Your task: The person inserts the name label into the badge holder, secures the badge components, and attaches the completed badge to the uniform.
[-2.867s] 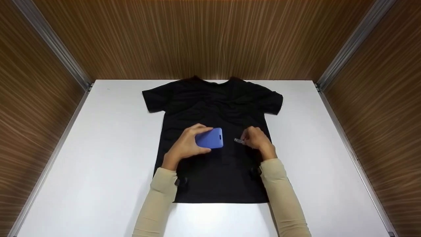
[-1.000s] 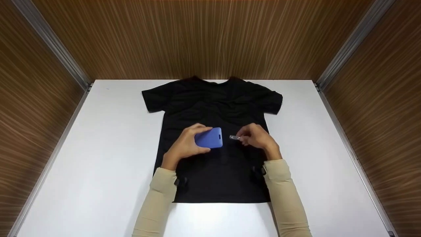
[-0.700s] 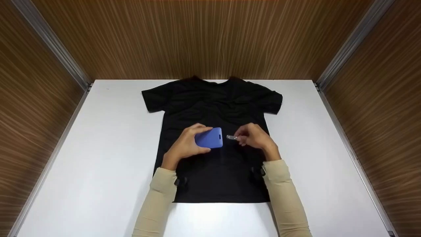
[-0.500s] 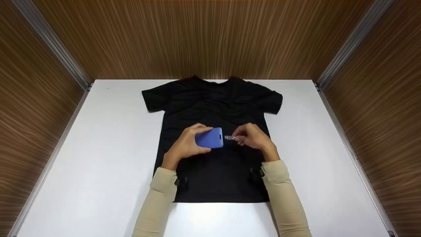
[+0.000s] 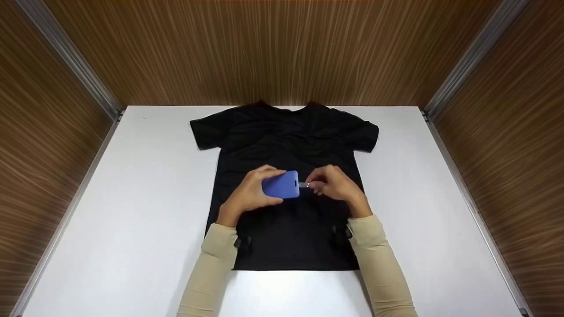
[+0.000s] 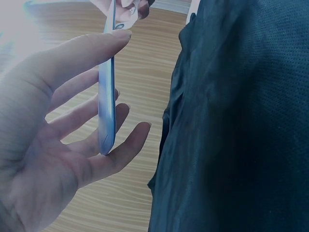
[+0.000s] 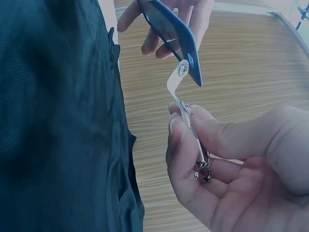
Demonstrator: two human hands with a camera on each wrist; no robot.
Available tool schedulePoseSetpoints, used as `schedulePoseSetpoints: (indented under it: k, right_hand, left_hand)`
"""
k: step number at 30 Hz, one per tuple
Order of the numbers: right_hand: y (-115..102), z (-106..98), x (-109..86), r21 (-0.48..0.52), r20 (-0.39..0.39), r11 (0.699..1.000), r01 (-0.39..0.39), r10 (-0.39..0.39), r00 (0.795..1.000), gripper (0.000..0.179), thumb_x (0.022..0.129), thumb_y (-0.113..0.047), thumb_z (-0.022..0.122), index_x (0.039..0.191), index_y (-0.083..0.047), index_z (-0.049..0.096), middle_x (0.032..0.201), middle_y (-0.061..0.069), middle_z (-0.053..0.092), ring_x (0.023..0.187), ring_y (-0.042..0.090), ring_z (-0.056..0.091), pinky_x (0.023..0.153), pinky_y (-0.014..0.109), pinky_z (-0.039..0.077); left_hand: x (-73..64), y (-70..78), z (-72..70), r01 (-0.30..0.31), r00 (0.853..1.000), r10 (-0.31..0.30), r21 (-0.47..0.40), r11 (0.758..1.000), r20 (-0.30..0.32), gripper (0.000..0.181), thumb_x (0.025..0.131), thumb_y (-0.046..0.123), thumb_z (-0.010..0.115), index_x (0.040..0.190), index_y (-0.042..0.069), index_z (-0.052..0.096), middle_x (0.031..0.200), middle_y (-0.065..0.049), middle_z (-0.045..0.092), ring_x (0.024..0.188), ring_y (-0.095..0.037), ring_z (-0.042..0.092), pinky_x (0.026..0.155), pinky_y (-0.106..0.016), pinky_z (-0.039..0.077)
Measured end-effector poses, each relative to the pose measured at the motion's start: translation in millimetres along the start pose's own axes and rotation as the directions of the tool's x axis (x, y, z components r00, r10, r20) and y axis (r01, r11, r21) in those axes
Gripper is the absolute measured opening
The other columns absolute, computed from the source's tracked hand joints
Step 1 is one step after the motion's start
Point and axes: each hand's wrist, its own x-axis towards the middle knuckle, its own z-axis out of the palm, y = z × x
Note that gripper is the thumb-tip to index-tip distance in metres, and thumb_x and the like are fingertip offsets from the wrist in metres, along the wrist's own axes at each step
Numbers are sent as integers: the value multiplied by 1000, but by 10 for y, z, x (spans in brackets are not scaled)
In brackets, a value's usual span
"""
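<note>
- Card holder (image 5: 280, 185): I count one, blue, with one slot cut in its end. It sits in the left hand over the middle of the tabletop (image 5: 132, 198), well in from the far edge, slotted end towards the right edge.
- One strap clip (image 5: 303, 185), two snap studs showing on its strap in my right wrist feed. Its loose end reaches the slot; I cannot tell whether it has passed through.
- Two hands. I see the left hand (image 5: 249, 191) spread wide around the card holder, gripping it by the long sides: thumb on the near one, fingers on the far one. The forearm slants in from the near side.
- Right hand (image 5: 335, 184): thumb and forefinger pinched together on the strap clip, other fingers curled beneath, the hand bent inward towards the left edge.
- Two beige sleeves (image 5: 207, 273), with one small black device (image 5: 243, 243) at each cuff.
- One black T-shirt (image 5: 286, 246) laid flat below both hands, collar up at the far edge, its short sleeves pointing towards the left and right edges.
- Three wood-grain panels (image 5: 273, 53) stand around the tabletop, as my head feed shows.
</note>
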Motion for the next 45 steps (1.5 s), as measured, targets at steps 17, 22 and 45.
schedulePoseSetpoints:
  k: [17,22,45]
  right_hand:
    - [-27,25,7,17,2,999,40,-40,999,10,95,4,65,97,3,75,83,17,72,67,13,64,63,21,55]
    - [-12,34,8,9,-5,999,33,-33,999,11,96,4,63,97,3,74,83,19,72,67,12,63,63,20,54]
    - [-49,74,22,72,-33,997,-8,10,999,16,100,0,58,98,6,73,78,17,68,62,9,57,55,20,49]
  left_hand:
    - [-6,-6,6,2,1000,-2,2,1000,-12,70,74,17,93,139,15,66,129,-10,66,115,-26,61,99,-46,54]
    - [-4,-2,4,4,1000,-4,6,1000,-13,70,74,18,93,139,15,66,130,-10,66,116,-26,61,100,-46,54]
    - [3,-1,8,10,1000,-10,-2,1000,-23,70,73,17,93,138,14,67,130,-10,66,117,-27,61,102,-46,53]
